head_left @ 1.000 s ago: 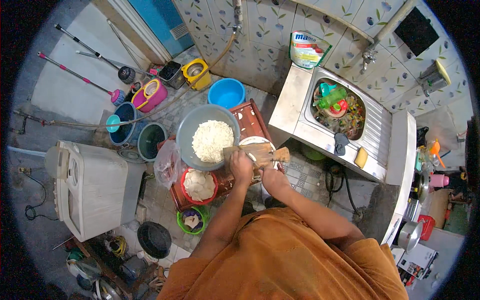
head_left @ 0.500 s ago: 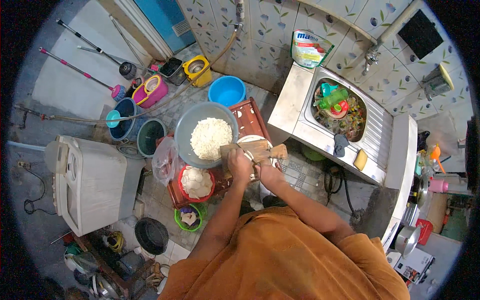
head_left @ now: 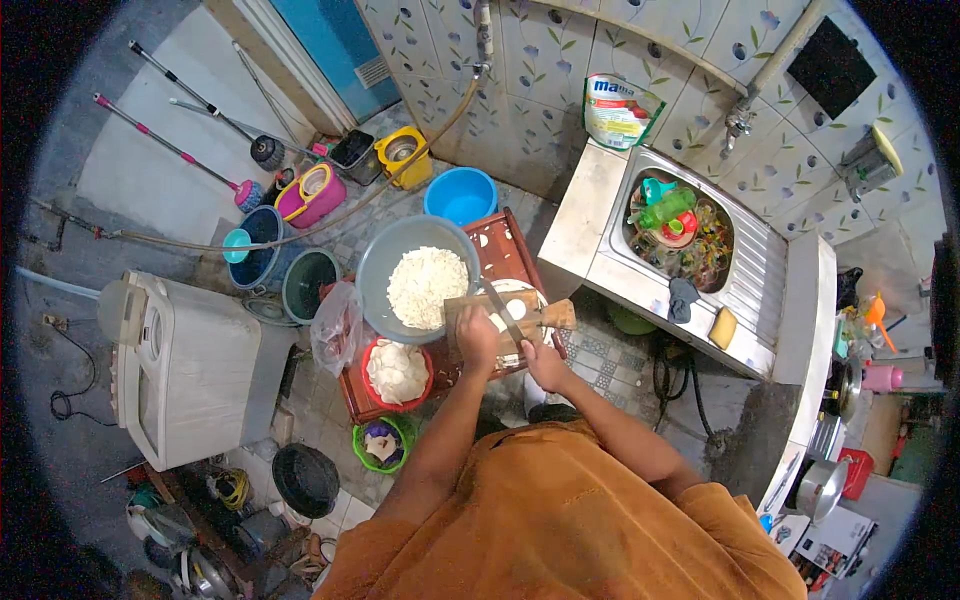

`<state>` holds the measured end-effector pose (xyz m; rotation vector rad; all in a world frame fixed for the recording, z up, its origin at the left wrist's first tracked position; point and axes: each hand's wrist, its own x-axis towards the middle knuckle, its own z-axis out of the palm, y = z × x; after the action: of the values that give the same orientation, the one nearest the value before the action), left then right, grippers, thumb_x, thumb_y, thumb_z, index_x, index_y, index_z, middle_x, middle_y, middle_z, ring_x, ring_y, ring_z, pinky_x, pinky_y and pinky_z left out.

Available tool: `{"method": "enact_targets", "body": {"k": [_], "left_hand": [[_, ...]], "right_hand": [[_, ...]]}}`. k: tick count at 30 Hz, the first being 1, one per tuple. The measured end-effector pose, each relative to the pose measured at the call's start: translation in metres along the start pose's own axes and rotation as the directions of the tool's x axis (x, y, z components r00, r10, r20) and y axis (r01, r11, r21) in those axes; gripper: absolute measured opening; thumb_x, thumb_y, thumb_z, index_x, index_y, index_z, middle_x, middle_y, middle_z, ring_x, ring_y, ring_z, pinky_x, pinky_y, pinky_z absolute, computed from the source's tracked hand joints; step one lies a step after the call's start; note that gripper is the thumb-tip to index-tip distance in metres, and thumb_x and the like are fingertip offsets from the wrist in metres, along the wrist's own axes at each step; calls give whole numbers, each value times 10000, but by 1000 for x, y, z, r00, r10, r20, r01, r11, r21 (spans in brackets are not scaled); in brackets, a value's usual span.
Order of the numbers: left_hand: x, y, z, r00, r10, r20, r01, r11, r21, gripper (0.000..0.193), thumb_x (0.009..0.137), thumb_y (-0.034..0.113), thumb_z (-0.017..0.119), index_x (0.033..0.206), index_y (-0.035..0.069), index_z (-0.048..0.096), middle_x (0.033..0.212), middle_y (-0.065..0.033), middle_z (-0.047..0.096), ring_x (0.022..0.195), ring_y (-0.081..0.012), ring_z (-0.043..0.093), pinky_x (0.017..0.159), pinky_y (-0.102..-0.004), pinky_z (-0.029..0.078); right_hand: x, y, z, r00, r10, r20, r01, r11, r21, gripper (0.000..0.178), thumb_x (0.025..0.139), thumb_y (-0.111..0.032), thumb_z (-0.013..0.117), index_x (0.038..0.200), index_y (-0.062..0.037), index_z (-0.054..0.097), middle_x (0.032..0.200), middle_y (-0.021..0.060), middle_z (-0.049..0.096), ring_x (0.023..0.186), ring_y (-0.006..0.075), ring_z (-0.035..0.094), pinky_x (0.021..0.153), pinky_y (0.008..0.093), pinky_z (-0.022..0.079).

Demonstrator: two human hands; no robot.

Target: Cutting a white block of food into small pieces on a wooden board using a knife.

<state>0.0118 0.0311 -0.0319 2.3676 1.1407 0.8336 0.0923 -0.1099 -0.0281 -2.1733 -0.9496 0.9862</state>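
Swung into clearer view since the earlier frame, the knife [head_left: 505, 315] slants over the wooden board [head_left: 556, 315], its blade pointing away from the right hand [head_left: 545, 366], which grips the handle. Curled on the board just left of it is the left hand [head_left: 478, 338]; whether its fingers pin a piece I cannot tell. White round slice [head_left: 516, 309] lies ahead of the right hand, close to the blade. Beyond and left of the left hand, a grey basin [head_left: 372, 268] holds cut white strips [head_left: 428, 288]; a red bowl [head_left: 428, 385] of white slices [head_left: 396, 371] sits to its left. Slicing seems in hand; another stroke calls for fingertips clear of the edge.
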Motion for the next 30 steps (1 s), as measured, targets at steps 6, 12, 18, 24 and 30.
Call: {"method": "enact_targets", "body": {"k": [6,12,18,24,30], "left_hand": [[-2,10,-6,999,-16,43,13,999,50,84,809,69,504,788,9,560,824,-196,558,845,-392,540,721,-493,434],[-5,-2,2,999,-16,31,14,998,66,81,780,56,504,794,-2,559,851,-204,563,874,-392,533,754,-486,431],[-4,1,3,1000,1,21,-1,999,43,114,779,39,485,838,-26,556,863,-200,553,867,-386,523,786,-465,420],[-5,-2,5,999,31,-18,-30,997,69,94,775,44,492,816,-10,558,834,-195,545,840,-379,527,777,-464,422],[-5,-4,9,999,9,40,-10,999,35,84,757,57,510,788,-8,555,829,-199,545,845,-383,530,783,-466,427]], "right_hand": [[-22,-10,-14,999,-41,-13,41,999,11,431,990,-311,341,955,50,573,812,299,604,832,453,588,822,488,432],[-53,-57,-33,992,-102,-76,92,987,-132,377,970,-288,409,940,55,565,772,314,592,735,461,600,816,522,450],[-57,-76,-43,999,38,-18,-41,971,-235,383,958,-314,431,1007,52,534,798,291,615,744,470,609,652,541,501],[-54,-91,-46,995,99,-13,-98,943,-318,402,962,-336,420,988,49,532,829,287,624,749,431,638,653,510,522],[-33,-79,-44,991,98,87,-64,943,-326,465,970,-379,401,955,51,576,848,283,643,816,400,655,720,476,528]]}}
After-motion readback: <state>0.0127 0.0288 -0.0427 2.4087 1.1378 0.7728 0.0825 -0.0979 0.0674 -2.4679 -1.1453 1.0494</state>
